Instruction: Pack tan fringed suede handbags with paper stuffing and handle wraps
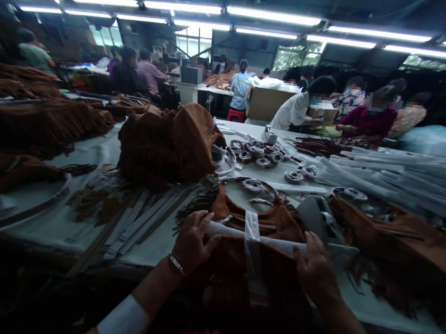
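Note:
A brown suede-like fringed bag (pixel 257 218) lies at the table's front edge, right before me. Across its opening runs a white padded strip (pixel 235 233), with a clear plastic band (pixel 252 244) hanging over the middle and down the front. My left hand (pixel 193 241) is closed on the bag's edge at the strip's left end, thumb on the near side. At the opposite end my right hand (pixel 316 264) grips the bag's edge in the same way. The bag's curved handle (pixel 263 183) lies behind it. The lower front of the bag is in dark shadow.
A grey tape dispenser (pixel 315 216) stands close to my right hand. Brown bags are piled at the left (pixel 44 121), centre (pixel 165 142) and right (pixel 406 239). Flat strips (pixel 137 227), wrapped rings (pixel 264 153) and white foam lengths (pixel 401 178) cover parts of the table. Several people work beyond.

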The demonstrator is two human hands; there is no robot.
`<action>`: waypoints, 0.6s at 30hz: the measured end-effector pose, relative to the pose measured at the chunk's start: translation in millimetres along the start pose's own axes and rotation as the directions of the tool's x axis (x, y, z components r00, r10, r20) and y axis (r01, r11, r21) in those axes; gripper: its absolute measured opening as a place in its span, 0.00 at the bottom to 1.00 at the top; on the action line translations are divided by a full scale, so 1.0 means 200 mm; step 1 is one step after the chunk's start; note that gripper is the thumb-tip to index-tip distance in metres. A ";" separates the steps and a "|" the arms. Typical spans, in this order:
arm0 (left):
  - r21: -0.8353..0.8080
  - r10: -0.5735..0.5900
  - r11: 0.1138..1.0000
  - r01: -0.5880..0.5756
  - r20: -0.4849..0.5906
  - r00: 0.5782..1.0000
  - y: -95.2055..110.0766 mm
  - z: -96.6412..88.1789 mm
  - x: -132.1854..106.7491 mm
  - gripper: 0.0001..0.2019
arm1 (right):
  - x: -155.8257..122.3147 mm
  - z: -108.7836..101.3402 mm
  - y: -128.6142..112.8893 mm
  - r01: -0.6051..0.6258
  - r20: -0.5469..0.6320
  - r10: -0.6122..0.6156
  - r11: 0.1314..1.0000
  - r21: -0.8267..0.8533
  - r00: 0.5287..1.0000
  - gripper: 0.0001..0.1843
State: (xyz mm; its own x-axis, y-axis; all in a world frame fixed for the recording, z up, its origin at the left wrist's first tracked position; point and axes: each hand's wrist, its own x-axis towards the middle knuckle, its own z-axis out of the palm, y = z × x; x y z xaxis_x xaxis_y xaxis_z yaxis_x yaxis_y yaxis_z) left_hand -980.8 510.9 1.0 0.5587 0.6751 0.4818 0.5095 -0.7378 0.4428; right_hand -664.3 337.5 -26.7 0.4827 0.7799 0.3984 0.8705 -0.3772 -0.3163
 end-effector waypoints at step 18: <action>-0.110 0.114 0.990 -0.093 0.199 0.973 -0.03 0.00 0.20 0.19 | -0.15 -0.11 -0.17 0.119 -0.107 -0.101 0.977 0.176 0.989 0.19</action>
State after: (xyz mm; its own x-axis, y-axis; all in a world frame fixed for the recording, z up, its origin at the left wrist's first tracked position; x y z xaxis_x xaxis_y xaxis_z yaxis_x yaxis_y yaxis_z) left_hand -961.8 543.5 17.6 0.7322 0.5726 0.3688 0.3803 -0.7929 0.4762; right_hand -706.6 316.9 -9.3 0.3995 0.7560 0.5184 0.8911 -0.1874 -0.4134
